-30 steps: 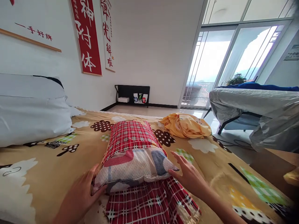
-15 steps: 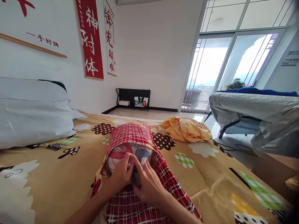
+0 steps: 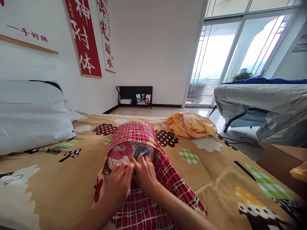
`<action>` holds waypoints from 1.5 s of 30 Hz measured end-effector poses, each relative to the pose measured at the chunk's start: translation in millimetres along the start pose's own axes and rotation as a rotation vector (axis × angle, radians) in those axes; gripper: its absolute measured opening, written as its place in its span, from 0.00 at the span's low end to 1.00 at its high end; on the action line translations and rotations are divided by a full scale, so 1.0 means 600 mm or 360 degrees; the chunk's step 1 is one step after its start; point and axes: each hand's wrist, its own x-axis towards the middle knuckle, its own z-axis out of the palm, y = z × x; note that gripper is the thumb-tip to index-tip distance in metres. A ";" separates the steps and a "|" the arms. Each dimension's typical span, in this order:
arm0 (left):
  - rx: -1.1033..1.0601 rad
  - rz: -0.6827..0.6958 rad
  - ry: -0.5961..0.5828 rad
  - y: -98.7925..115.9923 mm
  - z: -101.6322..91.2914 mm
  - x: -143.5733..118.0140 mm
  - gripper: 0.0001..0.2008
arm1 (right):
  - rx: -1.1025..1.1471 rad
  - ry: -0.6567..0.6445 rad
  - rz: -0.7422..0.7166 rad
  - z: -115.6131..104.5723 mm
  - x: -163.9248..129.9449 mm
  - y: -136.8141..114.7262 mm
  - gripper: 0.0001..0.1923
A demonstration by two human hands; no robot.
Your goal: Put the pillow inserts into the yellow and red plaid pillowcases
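Note:
A red plaid pillowcase (image 3: 134, 131) lies on the bed, its mouth facing me and a long plaid flap spread toward me. Inside the mouth shows a stuffed pillow (image 3: 119, 152) with pink, white and blue-grey patterned cloth. My left hand (image 3: 120, 180) is closed at the pillow's near end, fingers curled and pinching its cloth. Right beside it, my right hand (image 3: 145, 172) has its index finger stretched over the pillow while the other fingers curl into the blue-grey cloth. The fingertips are partly hidden, and the hands nearly touch.
A patterned brown sheet (image 3: 216, 172) covers the bed. White pillows (image 3: 31, 121) are stacked at the left, and a crumpled yellow cloth (image 3: 192, 125) lies beyond the pillowcase to the right. A cardboard box (image 3: 283, 166) and a plastic-wrapped table (image 3: 259, 97) stand at the right.
The view has tilted down slightly. My right hand has shifted up toward the blue-grey cloth and curled its fingers there; my left hand has turned and drawn back a little.

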 end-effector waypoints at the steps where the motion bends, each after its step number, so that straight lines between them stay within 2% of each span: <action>1: 0.0066 0.0058 -0.0016 0.003 -0.007 -0.004 0.13 | -0.0028 -0.0019 -0.0001 -0.001 0.002 0.000 0.28; 4: 0.0115 0.0071 -0.0012 0.015 -0.029 -0.019 0.13 | -0.0047 -0.0068 -0.0045 -0.010 0.015 0.007 0.27; 7: -0.0035 0.0053 0.0023 0.022 -0.036 -0.033 0.08 | -0.0018 -0.0081 -0.0120 -0.027 0.035 0.028 0.27; 9: -0.0116 0.0055 -0.0168 0.016 -0.023 -0.042 0.08 | -0.0025 -0.0109 -0.0147 -0.041 0.051 0.045 0.26; 12: -0.0020 -0.0031 -0.0674 -0.003 0.018 -0.053 0.11 | -0.0062 -0.0160 -0.0159 -0.057 0.068 0.060 0.24; 15: 0.0103 -0.0156 -0.1032 -0.013 0.060 -0.058 0.15 | -0.0086 -0.0178 -0.0156 -0.066 0.076 0.061 0.22; 18: 0.0111 -0.0274 -0.1207 -0.009 0.082 -0.056 0.18 | -0.0105 -0.0170 -0.0135 -0.068 0.075 0.058 0.20; 22: 0.0104 -0.0427 -0.1318 -0.006 0.083 -0.046 0.15 | -0.0118 -0.0168 -0.0099 -0.069 0.073 0.063 0.20; 27: 0.0029 -0.0434 -0.1338 -0.008 0.069 -0.033 0.16 | -0.0102 -0.0175 -0.0086 -0.069 0.077 0.068 0.19; 31: -0.0238 -0.0424 -0.1462 0.019 0.036 -0.015 0.12 | -0.0081 -0.0220 -0.0099 -0.073 0.083 0.067 0.17; 34: -0.0583 -0.0243 -0.1382 0.052 0.005 0.001 0.08 | -0.0077 -0.0259 -0.0111 -0.075 0.079 0.062 0.18; 37: -0.0707 -0.0159 -0.1250 0.069 -0.018 0.019 0.05 | -0.0082 -0.0337 -0.0172 -0.075 0.062 0.054 0.20; 39: -0.0693 -0.0205 -0.1200 0.062 -0.027 0.031 0.06 | -0.0093 -0.0408 -0.0246 -0.078 0.045 0.056 0.21; 41: -0.0648 -0.0192 -0.1237 0.044 -0.037 0.042 0.06 | -0.0091 -0.0519 -0.0352 -0.088 0.029 0.071 0.23; 43: -0.0560 -0.0130 -0.1343 0.018 -0.052 0.051 0.06 | -0.0013 -0.0722 -0.0424 -0.105 0.015 0.103 0.30; 45: -0.0495 -0.0141 -0.1452 -0.013 -0.071 0.058 0.07 | 0.0189 -0.0925 -0.0426 -0.127 0.004 0.144 0.32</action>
